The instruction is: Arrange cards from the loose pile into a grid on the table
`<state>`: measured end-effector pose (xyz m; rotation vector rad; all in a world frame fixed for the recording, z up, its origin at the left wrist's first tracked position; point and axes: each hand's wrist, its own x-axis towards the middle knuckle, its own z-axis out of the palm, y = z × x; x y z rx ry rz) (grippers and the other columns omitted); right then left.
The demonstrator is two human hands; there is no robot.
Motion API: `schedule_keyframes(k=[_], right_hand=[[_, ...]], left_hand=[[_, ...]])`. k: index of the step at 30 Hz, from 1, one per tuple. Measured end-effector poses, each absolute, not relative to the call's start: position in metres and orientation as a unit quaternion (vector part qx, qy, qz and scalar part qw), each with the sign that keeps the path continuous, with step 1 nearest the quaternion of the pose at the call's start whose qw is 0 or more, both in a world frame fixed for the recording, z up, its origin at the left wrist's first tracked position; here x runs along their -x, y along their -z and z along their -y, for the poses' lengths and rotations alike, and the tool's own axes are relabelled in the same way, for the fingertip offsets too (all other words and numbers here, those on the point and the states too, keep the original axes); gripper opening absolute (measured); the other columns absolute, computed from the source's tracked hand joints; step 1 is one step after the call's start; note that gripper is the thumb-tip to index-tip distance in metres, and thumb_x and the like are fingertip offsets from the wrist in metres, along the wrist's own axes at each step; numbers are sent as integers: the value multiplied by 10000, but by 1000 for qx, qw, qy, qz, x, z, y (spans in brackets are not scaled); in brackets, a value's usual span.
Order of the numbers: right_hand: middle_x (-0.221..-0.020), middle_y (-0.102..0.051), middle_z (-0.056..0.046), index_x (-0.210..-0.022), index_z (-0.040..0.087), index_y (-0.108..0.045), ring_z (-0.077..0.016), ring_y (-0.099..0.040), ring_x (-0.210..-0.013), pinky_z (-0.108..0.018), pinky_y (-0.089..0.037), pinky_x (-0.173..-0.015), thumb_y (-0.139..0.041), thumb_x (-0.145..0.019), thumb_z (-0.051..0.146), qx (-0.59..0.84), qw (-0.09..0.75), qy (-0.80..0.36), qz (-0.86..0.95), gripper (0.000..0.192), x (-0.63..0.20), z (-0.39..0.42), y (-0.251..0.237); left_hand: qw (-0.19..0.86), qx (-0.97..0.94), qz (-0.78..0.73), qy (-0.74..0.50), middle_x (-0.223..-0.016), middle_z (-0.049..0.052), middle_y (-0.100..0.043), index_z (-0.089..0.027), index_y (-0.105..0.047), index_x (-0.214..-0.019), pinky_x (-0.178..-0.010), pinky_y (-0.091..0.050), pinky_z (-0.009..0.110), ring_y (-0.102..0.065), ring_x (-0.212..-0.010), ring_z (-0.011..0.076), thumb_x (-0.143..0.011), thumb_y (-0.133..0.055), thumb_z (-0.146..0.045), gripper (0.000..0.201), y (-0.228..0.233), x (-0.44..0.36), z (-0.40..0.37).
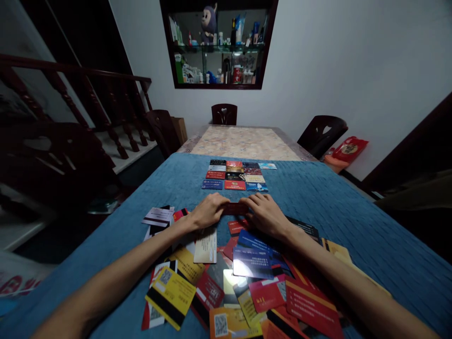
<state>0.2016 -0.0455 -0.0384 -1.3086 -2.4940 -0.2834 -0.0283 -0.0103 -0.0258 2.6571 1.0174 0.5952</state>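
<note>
Between my two hands is a dark red card [234, 208], held at its two ends. My left hand [209, 210] pinches the left end and my right hand [265, 214] grips the right end. Just beyond them, several cards lie in neat rows, among them a red card [235, 185], a blue card [212, 184] and a light blue card [257, 187]. Below my hands spreads a loose pile of cards, with a yellow card [171, 295], a shiny blue card [253, 262] and a red card [312, 303] on top.
A blue cloth [303, 193] covers the near part of the table, with a patterned tabletop [243, 140] beyond. Dark wooden chairs stand around, one chair [224, 114] at the far end. A stair railing [84, 75] is at left, a red bag [350, 149] at right.
</note>
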Motion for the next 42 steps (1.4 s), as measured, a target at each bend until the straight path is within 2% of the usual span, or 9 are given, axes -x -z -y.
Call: schedule_keyframes(k=[8, 12, 18, 28, 34, 42], right_hand=[[-1193, -635, -123, -1270, 195, -539, -275, -517, -1063, -393, -331, -903, -601, -834, 207, 437, 174, 160, 868, 441, -201, 47, 39], [-1167, -637, -121, -1255, 190, -551, -271, -517, -1037, -401, -339, -893, -605, -838, 231, 424, 200, 207, 859, 423, -201, 47, 38], [-1095, -644, -111, -1232, 180, -566, -256, -512, -986, -390, -349, -853, -599, -851, 238, 400, 230, 250, 851, 386, -202, 47, 39], [-1096, -677, -103, -1258, 169, -567, -259, -520, -971, -386, -348, -839, -575, -878, 233, 404, 229, 245, 851, 386, -202, 49, 36], [-1181, -668, -129, -1277, 150, -553, -268, -534, -1016, -392, -343, -884, -560, -884, 264, 429, 217, 204, 853, 409, -204, 51, 32], [-1122, -670, -164, -1271, 97, -537, -288, -525, -1017, -380, -354, -836, -578, -875, 357, 457, 176, 161, 857, 475, -205, 48, 19]], left_hand=[[124, -898, -346, -243, -1011, 77, -715, -156, -687, -1076, -873, -495, 333, -635, -935, 195, -873, -512, -88, 277, 21, 31, 8], [125, -897, -343, -250, -1012, 87, -712, -135, -685, -1083, -867, -493, 326, -636, -938, 194, -858, -515, -59, 292, 19, 32, 7], [121, -895, -340, -261, -1005, 57, -717, -163, -683, -1075, -867, -494, 307, -641, -936, 176, -824, -516, -12, 338, 18, 32, 8], [129, -888, -336, -286, -1046, 60, -695, -184, -609, -1167, -902, -502, 347, -638, -954, 194, -851, -530, -72, 344, 17, 31, 8], [140, -882, -341, -295, -1049, 54, -670, -185, -554, -1125, -907, -507, 367, -633, -952, 205, -822, -578, -87, 319, 20, 31, 7], [86, -909, -299, -276, -1225, 112, -553, -175, -494, -1286, -1021, -480, 438, -555, -1148, 260, -795, -656, -138, 519, 12, 36, 6]])
